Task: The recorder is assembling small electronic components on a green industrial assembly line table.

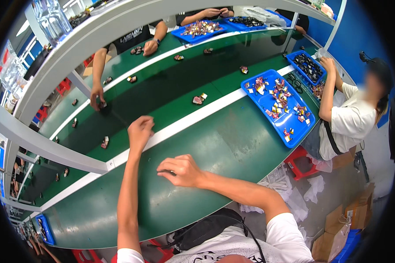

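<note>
My left hand (pixel 140 131) reaches over the white rail (pixel 180 126) at the edge of the green conveyor belt. Its fingers are loosely bent and slightly apart, and I see nothing between them. Over the green worktop (pixel 224 144), my right hand (pixel 180 170) is closed, with thumb and fingertips together. A small dark piece shows at the fingertips, too little of it to name. The belt carries small wrapped bundles: one (pixel 105 142) lies left of my left hand, another (pixel 199 99) lies further right and beyond it.
A blue tray (pixel 264 115) with several small bundles stands right on the worktop. Beyond it is a blue tray (pixel 297 62) of black parts, beside a seated person (pixel 349 118). Across the belt, a co-worker's hand (pixel 97 95) touches a bundle. A white frame post (pixel 52 136) curves along the left.
</note>
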`<state>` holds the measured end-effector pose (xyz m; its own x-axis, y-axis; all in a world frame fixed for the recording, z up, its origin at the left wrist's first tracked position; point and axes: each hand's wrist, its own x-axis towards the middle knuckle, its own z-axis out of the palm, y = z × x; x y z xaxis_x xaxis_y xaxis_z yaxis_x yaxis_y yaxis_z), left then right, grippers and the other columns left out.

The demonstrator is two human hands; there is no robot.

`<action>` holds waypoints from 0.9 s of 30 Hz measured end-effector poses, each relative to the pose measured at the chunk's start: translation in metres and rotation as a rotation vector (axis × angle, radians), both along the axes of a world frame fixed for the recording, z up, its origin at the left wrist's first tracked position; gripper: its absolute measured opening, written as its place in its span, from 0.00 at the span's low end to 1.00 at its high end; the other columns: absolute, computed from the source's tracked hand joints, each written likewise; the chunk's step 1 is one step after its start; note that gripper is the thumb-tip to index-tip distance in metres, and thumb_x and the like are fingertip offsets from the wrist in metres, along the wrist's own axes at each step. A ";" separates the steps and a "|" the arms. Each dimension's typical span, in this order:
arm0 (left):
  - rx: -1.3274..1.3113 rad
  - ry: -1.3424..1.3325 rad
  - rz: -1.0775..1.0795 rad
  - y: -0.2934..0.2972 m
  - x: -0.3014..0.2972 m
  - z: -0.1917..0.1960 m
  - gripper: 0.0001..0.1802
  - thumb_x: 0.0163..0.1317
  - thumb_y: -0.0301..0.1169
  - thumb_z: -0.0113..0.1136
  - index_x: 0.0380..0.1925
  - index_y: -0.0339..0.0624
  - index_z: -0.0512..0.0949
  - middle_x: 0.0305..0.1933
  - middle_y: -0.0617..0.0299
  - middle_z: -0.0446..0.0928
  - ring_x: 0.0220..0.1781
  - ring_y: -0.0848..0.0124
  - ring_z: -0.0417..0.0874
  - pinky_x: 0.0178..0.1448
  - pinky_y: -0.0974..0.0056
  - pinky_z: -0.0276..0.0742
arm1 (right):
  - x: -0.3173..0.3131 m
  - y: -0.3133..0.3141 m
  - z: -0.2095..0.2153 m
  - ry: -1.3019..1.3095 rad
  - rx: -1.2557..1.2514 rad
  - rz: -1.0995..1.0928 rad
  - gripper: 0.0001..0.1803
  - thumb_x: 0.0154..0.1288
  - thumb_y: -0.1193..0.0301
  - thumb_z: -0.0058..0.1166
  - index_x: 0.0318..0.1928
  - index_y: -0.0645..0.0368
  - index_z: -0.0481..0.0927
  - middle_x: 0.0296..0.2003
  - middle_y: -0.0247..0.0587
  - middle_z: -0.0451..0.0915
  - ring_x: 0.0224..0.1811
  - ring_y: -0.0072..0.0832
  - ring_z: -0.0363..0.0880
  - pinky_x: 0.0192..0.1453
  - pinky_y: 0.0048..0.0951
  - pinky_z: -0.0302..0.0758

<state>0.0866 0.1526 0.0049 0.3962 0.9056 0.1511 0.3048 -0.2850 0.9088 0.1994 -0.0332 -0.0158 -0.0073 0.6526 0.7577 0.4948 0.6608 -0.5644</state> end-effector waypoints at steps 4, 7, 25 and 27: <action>-0.012 0.103 -0.210 0.004 0.074 0.013 0.13 0.65 0.27 0.61 0.45 0.28 0.82 0.32 0.56 0.85 0.25 0.71 0.86 0.23 0.67 0.79 | 0.000 -0.001 -0.006 0.006 -0.018 0.008 0.08 0.52 0.76 0.70 0.31 0.56 0.82 0.30 0.33 0.84 0.19 0.35 0.79 0.24 0.32 0.74; 0.019 0.228 -0.236 0.015 0.110 0.008 0.13 0.65 0.30 0.65 0.43 0.30 0.83 0.33 0.60 0.83 0.26 0.74 0.85 0.23 0.68 0.79 | -0.007 0.000 -0.007 0.049 0.012 0.008 0.08 0.51 0.77 0.70 0.31 0.57 0.82 0.29 0.34 0.83 0.18 0.35 0.78 0.24 0.33 0.74; -0.142 0.159 -0.050 0.008 0.132 0.015 0.12 0.62 0.32 0.71 0.29 0.37 0.79 0.23 0.60 0.83 0.16 0.77 0.78 0.16 0.71 0.67 | 0.003 -0.001 -0.001 -0.019 -0.026 0.015 0.08 0.53 0.75 0.69 0.33 0.57 0.83 0.31 0.35 0.84 0.23 0.39 0.82 0.28 0.34 0.77; -0.123 0.042 -0.035 0.004 0.103 0.021 0.11 0.63 0.29 0.70 0.37 0.33 0.79 0.24 0.59 0.84 0.15 0.77 0.77 0.15 0.71 0.66 | -0.001 -0.001 0.002 -0.021 -0.006 0.038 0.08 0.53 0.75 0.70 0.33 0.57 0.83 0.32 0.35 0.85 0.24 0.38 0.82 0.28 0.34 0.78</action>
